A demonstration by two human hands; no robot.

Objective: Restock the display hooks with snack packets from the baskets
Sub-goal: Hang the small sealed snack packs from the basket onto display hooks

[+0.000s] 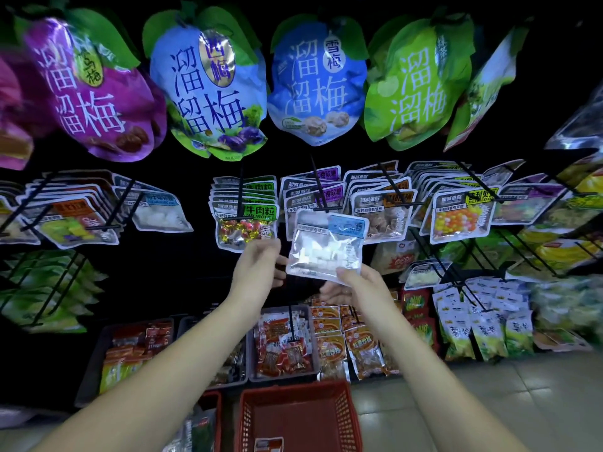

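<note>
Packet (326, 246) hides right hand (359, 285) fingers

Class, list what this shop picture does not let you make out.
Head view:
- Print on the clear packet: blurred.
- Left hand: fingertips hidden behind hand and packet, so its grip is unclear.
- Red basket: contents cut off by the bottom edge.
- Pink packet: blurred, cut off by the left edge.

Snack packet (326, 246): clear silver pouch, blue label top right, white pieces inside; upright, slightly tilted, just below a hook tip
Display hook (319, 184): black rod; slants down over hung packets, middle row
Red basket (295, 393): bottom edge; one packet at its near rim
</note>
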